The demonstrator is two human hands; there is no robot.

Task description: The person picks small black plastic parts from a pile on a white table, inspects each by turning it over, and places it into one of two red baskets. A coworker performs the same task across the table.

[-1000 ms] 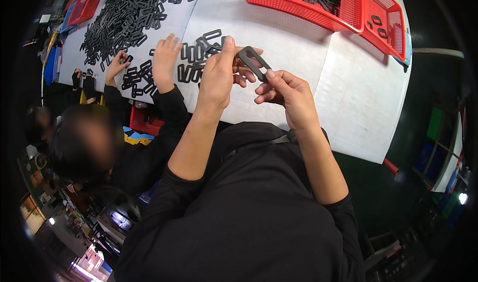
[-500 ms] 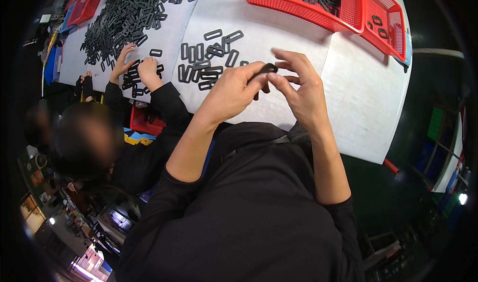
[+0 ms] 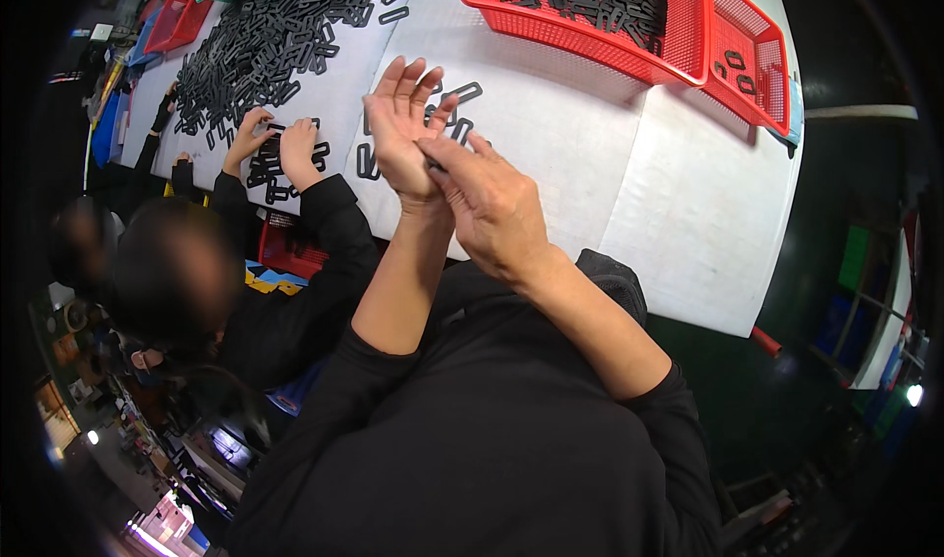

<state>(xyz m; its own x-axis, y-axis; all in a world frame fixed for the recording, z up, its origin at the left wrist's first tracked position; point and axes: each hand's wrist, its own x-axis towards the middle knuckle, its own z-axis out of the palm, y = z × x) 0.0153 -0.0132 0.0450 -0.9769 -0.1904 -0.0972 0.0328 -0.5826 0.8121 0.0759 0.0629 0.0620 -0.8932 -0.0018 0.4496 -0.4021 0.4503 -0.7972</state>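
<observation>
The left hand (image 3: 398, 154) is turned palm up over the near part of the white table (image 3: 570, 178), its fingers stretched away from the body, slightly apart and a little curled at the tips. The right hand (image 3: 497, 208) reaches across to it from the right, back upward, its thumb and fingertips pinched together on a dark piece (image 3: 436, 165) at the left palm. Only a sliver of that piece shows — it sits between the right thumb and index finger, low against the left palm and well below the left fingertips, which do not close on it; the rest is hidden by the right hand. Beyond the hands lie loose black loops (image 3: 367, 162), partly covered by the left hand. Farther off to the left is a dense heap of black loops (image 3: 265, 51), and nearer, a co-worker's hands (image 3: 299, 152) work over a smaller group. At the far right stand a large red basket (image 3: 580, 46) of black parts and — just beside it — a smaller red basket (image 3: 737, 105) holding a few.
</observation>
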